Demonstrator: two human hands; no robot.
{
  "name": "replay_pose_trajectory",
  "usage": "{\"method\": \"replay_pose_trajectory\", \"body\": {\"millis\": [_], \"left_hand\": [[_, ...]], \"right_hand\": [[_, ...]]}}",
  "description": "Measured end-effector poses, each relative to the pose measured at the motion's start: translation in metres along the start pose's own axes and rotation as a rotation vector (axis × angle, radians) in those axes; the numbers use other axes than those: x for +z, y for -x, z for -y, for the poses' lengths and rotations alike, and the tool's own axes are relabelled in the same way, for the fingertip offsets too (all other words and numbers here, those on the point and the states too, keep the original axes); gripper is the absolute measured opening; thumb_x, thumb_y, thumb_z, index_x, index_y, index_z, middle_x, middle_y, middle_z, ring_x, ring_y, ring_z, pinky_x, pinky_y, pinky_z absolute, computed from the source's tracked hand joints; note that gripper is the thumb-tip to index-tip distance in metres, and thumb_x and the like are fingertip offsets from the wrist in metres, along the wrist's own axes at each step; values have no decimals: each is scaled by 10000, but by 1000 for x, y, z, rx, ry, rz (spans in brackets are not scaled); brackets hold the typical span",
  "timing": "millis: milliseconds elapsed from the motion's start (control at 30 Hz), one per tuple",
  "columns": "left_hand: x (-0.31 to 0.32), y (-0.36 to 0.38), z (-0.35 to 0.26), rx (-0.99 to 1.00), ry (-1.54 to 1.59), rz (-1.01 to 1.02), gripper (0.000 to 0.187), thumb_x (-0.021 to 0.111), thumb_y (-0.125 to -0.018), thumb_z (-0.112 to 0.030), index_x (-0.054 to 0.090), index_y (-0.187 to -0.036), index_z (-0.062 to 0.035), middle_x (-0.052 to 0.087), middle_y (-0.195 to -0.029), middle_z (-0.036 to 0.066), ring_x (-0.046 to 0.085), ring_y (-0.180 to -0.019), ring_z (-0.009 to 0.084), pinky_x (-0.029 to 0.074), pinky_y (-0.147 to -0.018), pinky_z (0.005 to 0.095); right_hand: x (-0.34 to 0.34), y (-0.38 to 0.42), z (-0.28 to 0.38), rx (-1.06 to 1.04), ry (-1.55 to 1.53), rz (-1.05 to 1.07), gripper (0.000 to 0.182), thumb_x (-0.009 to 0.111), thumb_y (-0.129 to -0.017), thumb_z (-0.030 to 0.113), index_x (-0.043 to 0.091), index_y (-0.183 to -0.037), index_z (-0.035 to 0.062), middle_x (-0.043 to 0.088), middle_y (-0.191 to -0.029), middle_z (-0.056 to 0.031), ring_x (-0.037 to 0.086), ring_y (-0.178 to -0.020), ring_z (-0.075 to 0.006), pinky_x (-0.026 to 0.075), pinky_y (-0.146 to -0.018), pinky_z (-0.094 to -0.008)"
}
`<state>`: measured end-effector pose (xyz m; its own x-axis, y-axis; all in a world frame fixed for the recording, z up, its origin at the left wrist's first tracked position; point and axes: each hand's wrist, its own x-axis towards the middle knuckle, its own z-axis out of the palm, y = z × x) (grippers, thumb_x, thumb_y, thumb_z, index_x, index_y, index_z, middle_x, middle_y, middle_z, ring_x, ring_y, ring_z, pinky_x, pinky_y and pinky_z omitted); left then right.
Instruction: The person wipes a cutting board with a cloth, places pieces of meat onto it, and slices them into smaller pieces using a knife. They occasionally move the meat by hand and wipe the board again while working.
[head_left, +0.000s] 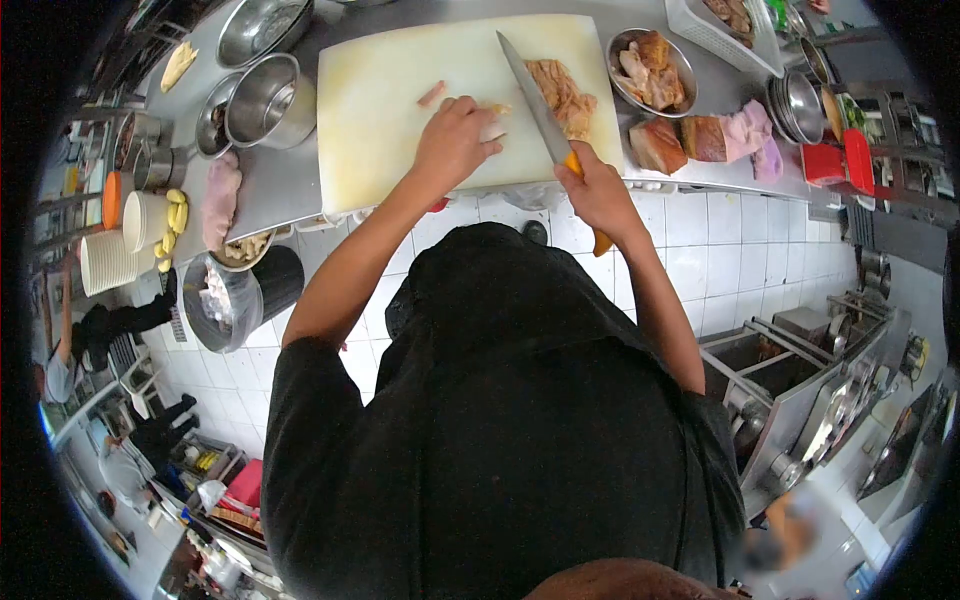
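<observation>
A large pale cutting board (pixel 400 90) lies on the steel counter. My right hand (pixel 598 195) is wrapped round the orange handle of a long knife (pixel 540 105), whose blade points up and left across the board. Right of the blade lies a pile of sliced meat (pixel 563 98). My left hand (pixel 458 140) is on the board left of the blade, fingers bent over a small pale piece of meat (pixel 492 130) that is partly hidden. A small pink strip (pixel 431 94) lies just above that hand.
Right of the board are a steel bowl of meat (pixel 652 70) and browned meat blocks (pixel 657 146). Steel bowls (pixel 270 102) and a raw pink piece (pixel 220 200) are at left. A lined bin (pixel 225 305) stands below. Other people are at far left.
</observation>
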<state>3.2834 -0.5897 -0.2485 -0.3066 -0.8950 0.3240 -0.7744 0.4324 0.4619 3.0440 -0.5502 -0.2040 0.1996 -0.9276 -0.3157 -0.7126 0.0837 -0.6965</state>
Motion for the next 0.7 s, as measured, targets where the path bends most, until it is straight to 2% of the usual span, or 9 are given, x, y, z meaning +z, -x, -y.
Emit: {"method": "replay_pose_trajectory", "body": {"millis": [133,233,333,433,533,633,700], "left_hand": [[-3,-12,6,-41,-55,193,263,719,-757,-186,716,-975,-40,646,-923,144,632,-899,338,473,-946,418],[-4,-14,4,-72,-106,192,236,696,-749,-158,713,-940,-21,664,-902,152,641,-860,351,483,-941,417],[-7,-24,13,-97,-100,103,269,694,-775,-197,722,-973,-18,690,-891,151,665,-832,324,507,-909,397],[1,-27,16,-625,605,52,313,705,-804,-222,719,-1037,-14,703,-902,151,679,-833,280,532,-868,379],[19,-21,6,-916,995,129,342,722,-814,-206,708,-1097,-15,700,-898,144,676,-837,250,548,-811,352],[0,-9,-12,-597,233,51,343,713,-787,-193,715,-1080,-16,687,-1020,207,660,-989,336,516,-915,385],[3,-4,9,-415,154,-93,337,714,-786,-184,714,-1090,-38,668,-1079,201,629,-1058,328,500,-940,383]], "right_hand": [[7,-6,-10,-20,27,-17,461,556,-952,280,447,-1301,-2,649,-929,-331,628,-926,-502,480,-832,-529],[7,-4,-9,-39,44,-20,461,547,-956,281,442,-1307,1,649,-938,-332,627,-936,-502,477,-839,-530],[6,-2,-6,-38,48,-17,466,543,-957,281,434,-1313,0,645,-961,-337,622,-955,-502,471,-855,-529],[7,-2,-4,-30,53,-27,468,543,-957,277,430,-1315,-1,640,-968,-343,618,-962,-502,466,-861,-531],[6,0,-2,-26,65,-24,460,543,-956,270,431,-1309,-3,640,-958,-345,619,-953,-503,466,-856,-538],[6,-1,0,-29,87,-20,442,538,-956,264,430,-1288,-6,643,-932,-341,621,-928,-509,468,-837,-551],[7,-2,-1,-38,78,-12,429,533,-957,260,428,-1272,-11,645,-911,-340,621,-908,-516,469,-821,-561]]}}
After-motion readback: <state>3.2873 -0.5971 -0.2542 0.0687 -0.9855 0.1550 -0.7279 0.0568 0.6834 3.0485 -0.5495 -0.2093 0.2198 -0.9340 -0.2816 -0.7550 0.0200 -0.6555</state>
